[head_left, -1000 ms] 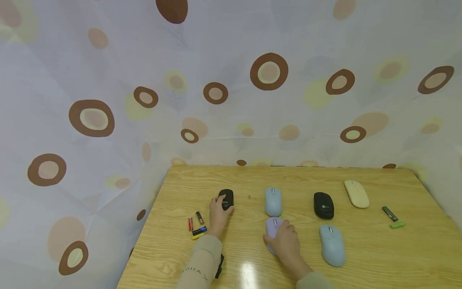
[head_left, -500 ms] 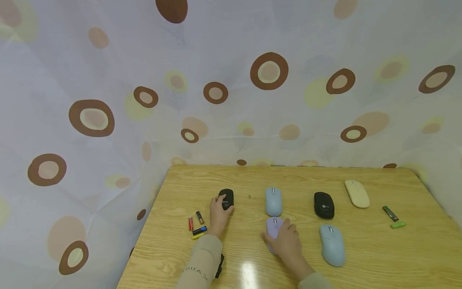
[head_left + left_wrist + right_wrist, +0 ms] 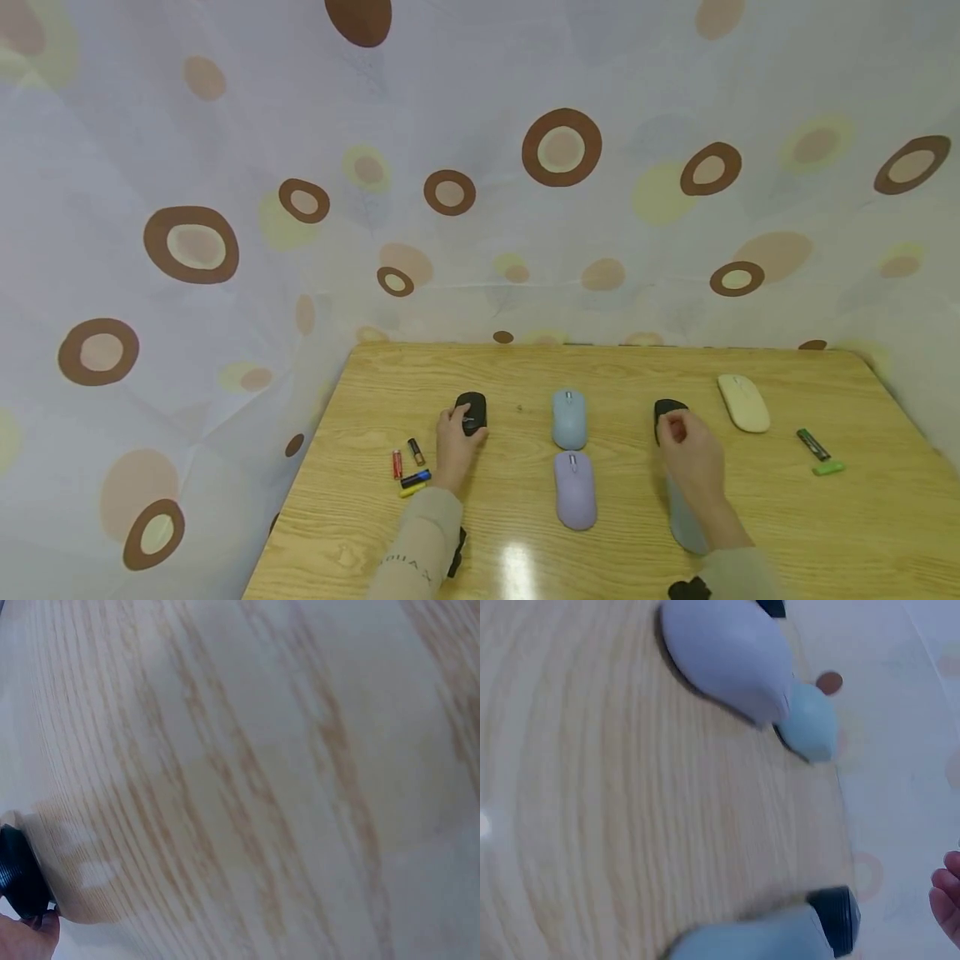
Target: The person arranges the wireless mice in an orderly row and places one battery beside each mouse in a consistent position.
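Observation:
A black computer mouse (image 3: 475, 407) lies on the table with my left hand (image 3: 454, 450) gripping its sides. Only a corner of that hand (image 3: 28, 939) and the dark mouse (image 3: 20, 874) enter the left wrist view. My right hand (image 3: 697, 462) is over a second black mouse (image 3: 664, 407), fingers loosely curled and nothing seen in them. It also overlaps a grey-blue mouse (image 3: 685, 532). Left of it lie a purple mouse (image 3: 575, 492) and a light-blue mouse (image 3: 569, 420). In the right wrist view, fingers (image 3: 946, 889) show at the right edge.
Several batteries (image 3: 415, 478) lie left of my left hand. Toward the right side are a cream mouse (image 3: 744, 403), a dark green battery (image 3: 813, 445) and a light green one (image 3: 828, 468). A spotted cloth (image 3: 480, 308) hangs behind the wooden table (image 3: 517, 375).
My right hand has left the purple mouse and moved right, over the second black mouse. The purple mouse stays on the table, now fully uncovered. My left hand keeps its place.

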Demonstrator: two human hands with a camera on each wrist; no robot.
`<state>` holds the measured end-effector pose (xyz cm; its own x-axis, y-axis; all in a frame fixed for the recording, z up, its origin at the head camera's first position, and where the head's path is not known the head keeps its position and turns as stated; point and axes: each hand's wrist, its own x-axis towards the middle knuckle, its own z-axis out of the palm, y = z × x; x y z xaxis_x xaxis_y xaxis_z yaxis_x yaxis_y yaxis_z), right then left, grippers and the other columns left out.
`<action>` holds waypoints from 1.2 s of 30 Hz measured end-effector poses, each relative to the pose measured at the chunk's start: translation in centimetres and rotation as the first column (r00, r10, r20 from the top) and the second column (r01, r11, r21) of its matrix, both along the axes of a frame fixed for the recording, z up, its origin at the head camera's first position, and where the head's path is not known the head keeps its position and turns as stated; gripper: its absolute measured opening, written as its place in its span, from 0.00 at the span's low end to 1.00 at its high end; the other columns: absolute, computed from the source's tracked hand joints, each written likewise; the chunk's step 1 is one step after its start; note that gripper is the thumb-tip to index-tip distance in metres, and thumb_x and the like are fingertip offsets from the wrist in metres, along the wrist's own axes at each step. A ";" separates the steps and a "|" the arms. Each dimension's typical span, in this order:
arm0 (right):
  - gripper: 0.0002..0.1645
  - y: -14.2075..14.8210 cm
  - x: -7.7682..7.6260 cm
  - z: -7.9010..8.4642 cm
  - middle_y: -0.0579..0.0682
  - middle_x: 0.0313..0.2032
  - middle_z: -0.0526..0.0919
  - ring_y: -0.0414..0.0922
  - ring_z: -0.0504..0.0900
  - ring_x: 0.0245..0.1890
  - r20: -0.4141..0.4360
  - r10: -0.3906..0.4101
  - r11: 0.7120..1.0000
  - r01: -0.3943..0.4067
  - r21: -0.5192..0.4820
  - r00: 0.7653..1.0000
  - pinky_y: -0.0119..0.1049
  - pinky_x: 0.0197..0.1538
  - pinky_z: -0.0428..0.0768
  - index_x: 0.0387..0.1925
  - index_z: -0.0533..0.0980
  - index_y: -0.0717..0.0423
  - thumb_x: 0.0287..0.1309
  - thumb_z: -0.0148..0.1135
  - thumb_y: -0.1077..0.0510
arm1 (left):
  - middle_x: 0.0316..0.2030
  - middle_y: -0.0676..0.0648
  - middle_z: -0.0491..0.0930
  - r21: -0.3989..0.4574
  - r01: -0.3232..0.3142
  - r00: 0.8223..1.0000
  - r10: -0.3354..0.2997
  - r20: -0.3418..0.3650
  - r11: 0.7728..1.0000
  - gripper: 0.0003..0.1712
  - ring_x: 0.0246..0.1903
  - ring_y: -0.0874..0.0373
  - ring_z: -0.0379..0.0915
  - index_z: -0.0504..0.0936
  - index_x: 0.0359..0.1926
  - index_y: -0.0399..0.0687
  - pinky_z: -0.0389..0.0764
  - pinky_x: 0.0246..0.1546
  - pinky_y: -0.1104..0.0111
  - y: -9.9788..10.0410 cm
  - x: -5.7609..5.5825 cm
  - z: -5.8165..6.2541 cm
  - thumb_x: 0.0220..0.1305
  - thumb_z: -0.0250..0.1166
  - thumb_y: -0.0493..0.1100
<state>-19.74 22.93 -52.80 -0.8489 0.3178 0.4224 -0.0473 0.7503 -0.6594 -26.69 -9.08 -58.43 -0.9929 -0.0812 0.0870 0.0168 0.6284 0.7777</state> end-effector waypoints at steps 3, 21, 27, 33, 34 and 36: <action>0.11 3.3 -0.7 0.3 0.57 0.27 0.76 0.49 0.73 0.27 0.057 -0.047 0.999 0.047 -0.010 0.997 0.35 0.27 0.69 0.37 0.75 0.67 0.58 0.52 0.61 | 0.52 0.34 0.65 -0.003 0.006 1.000 -0.006 -0.005 1.000 0.29 0.53 0.39 0.64 0.72 0.57 0.40 0.71 0.51 0.51 -0.1 0.0 0.0 0.54 0.67 0.42; 0.30 13.5 -3.0 -3.1 0.82 0.52 0.55 0.77 0.57 0.48 0.345 0.131 0.970 -0.192 0.150 0.929 0.70 0.46 0.59 0.57 0.56 0.78 0.59 0.50 0.63 | 0.53 0.34 0.64 0.004 0.003 1.000 -0.003 0.015 1.000 0.29 0.54 0.38 0.63 0.71 0.57 0.40 0.70 0.52 0.51 -0.4 0.1 0.5 0.54 0.67 0.42; 0.36 14.1 -3.0 -3.7 0.83 0.57 0.48 0.80 0.53 0.51 0.456 0.154 0.965 -0.232 0.119 0.877 0.72 0.46 0.57 0.63 0.50 0.75 0.62 0.46 0.56 | 0.54 0.34 0.64 0.014 -0.003 1.000 0.003 0.020 1.000 0.28 0.55 0.38 0.62 0.71 0.57 0.40 0.69 0.53 0.51 -0.2 0.1 0.5 0.54 0.67 0.41; 0.42 14.3 -3.2 -3.3 0.83 0.60 0.35 0.81 0.43 0.56 0.554 0.194 0.955 -0.285 0.082 0.810 0.73 0.51 0.50 0.67 0.38 0.71 0.64 0.40 0.49 | 0.54 0.34 0.64 0.011 -0.001 1.000 0.001 0.022 1.000 0.29 0.55 0.39 0.63 0.71 0.57 0.41 0.69 0.53 0.52 -0.1 0.0 0.4 0.54 0.67 0.41; 0.42 14.3 -3.2 -3.3 0.83 0.60 0.33 0.81 0.42 0.56 0.568 0.201 0.952 -0.295 0.078 0.798 0.73 0.51 0.49 0.67 0.36 0.71 0.65 0.39 0.49 | 0.54 0.34 0.64 0.010 -0.001 1.000 0.001 0.023 1.000 0.29 0.55 0.39 0.62 0.71 0.57 0.41 0.69 0.53 0.52 -0.1 0.0 0.3 0.54 0.67 0.41; 0.42 14.2 -3.1 -3.3 0.82 0.61 0.30 0.81 0.39 0.56 0.595 0.210 0.949 -0.307 0.066 0.776 0.74 0.51 0.48 0.67 0.34 0.70 0.65 0.36 0.48 | 0.54 0.34 0.64 0.008 -0.001 1.000 0.001 0.026 1.000 0.29 0.55 0.39 0.62 0.71 0.57 0.41 0.69 0.53 0.52 -0.1 0.0 0.3 0.54 0.67 0.41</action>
